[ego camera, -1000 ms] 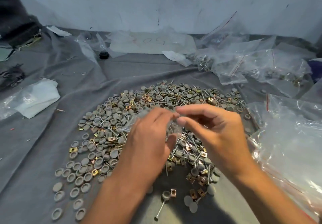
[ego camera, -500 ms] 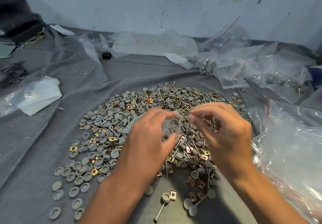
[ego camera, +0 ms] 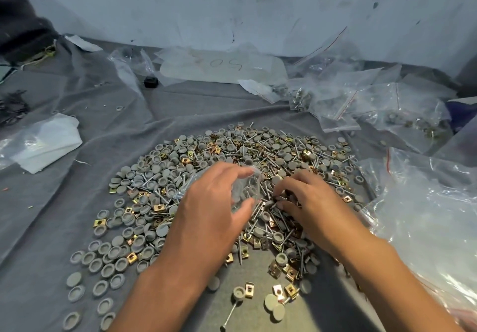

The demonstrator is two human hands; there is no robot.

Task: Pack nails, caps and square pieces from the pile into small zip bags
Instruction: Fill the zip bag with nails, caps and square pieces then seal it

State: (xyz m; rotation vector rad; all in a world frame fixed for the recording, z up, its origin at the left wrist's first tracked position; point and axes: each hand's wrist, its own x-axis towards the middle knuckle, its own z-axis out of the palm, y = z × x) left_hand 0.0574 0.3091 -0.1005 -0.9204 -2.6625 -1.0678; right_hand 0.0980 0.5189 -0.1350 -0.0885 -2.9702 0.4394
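Left hand (ego camera: 209, 210): I see its fingers pinching a small clear zip bag (ego camera: 245, 189) just above the pile.
Right hand (ego camera: 307, 202): fingers curled, picking among nails; the exact piece is hidden.
Pile (ego camera: 206, 189): matte grey round caps, thin steel nails, brassy square pieces on grey cloth; mostly unpacked, I judge.
Filled bags (ego camera: 361, 104): glossy, crinkled, far right; several done.

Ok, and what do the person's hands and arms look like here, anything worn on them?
Both are bare. The left hand and right hand show no gloves, rings or watch, and both forearms are uncovered down to the frame edge, with no sleeve or wristband in view. No markings are visible on either.
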